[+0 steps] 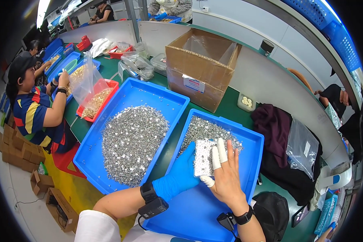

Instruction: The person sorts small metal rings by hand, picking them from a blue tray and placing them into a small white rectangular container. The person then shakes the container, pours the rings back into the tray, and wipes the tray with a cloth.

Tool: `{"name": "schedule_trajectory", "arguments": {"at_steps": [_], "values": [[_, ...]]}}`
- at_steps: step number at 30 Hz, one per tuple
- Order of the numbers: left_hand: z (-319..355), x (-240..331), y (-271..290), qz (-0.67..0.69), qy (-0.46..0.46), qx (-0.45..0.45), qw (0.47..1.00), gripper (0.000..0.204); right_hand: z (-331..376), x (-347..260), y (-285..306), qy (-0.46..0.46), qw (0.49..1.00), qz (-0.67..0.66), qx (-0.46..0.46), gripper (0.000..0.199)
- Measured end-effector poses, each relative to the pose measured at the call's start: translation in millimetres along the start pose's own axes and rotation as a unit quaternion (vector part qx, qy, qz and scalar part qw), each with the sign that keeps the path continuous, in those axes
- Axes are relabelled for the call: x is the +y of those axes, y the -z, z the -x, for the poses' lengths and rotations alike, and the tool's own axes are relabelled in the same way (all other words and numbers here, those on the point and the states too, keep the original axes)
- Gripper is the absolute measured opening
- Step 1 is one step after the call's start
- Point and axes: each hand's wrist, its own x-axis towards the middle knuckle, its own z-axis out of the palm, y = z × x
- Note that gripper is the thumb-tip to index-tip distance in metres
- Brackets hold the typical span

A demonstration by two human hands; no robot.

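Note:
My left hand (178, 174), in a blue glove, grips the left side of a small white rectangular plate (203, 156) dotted with little metal pieces. On the plate's right part lies my right hand (229, 174), bare except for white finger cots, with its fingers stretched out and nothing visibly gripped. Both hands are over the right blue tray (250, 177). Small silvery ring-like metal parts (207, 130) are heaped at that tray's far end, just beyond the plate. What lies under the plate is hidden.
Left of my hands a larger blue tray (94, 177) holds a big heap of silvery parts (135, 141). A cardboard box (197, 90) stands behind. Dark clothing (276, 133) and a black cap (270, 213) lie at right. A co-worker (36, 103) handles a plastic bag at left.

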Motion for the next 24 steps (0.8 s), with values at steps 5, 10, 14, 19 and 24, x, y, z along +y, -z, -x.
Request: {"name": "schedule_trajectory", "arguments": {"at_steps": [5, 10, 14, 19, 24], "values": [[0, 0, -3, -0.05, -0.014, 0.013, 0.999, 0.046, 2, -1, 4, -0.002, 1.0, 0.02, -0.016, 0.074], [1, -1, -2, -0.046, 0.001, 0.012, 0.999, 0.045, 0, -3, 4, 0.006, 0.998, 0.039, -0.053, 0.074], [0, -2, 3, -0.122, -0.009, 0.011, 0.992, 0.044, 3, 7, 0, -0.016, 1.0, 0.006, 0.003, 0.075], [-1, -3, 3, -0.194, -0.025, 0.035, 0.98, 0.044, 5, 17, -7, -0.037, 0.995, -0.07, 0.064, 0.076], [-2, -1, 1, -0.161, -0.016, 0.031, 0.986, 0.043, 4, 10, -4, -0.03, 0.999, -0.036, 0.02, 0.076]]}}
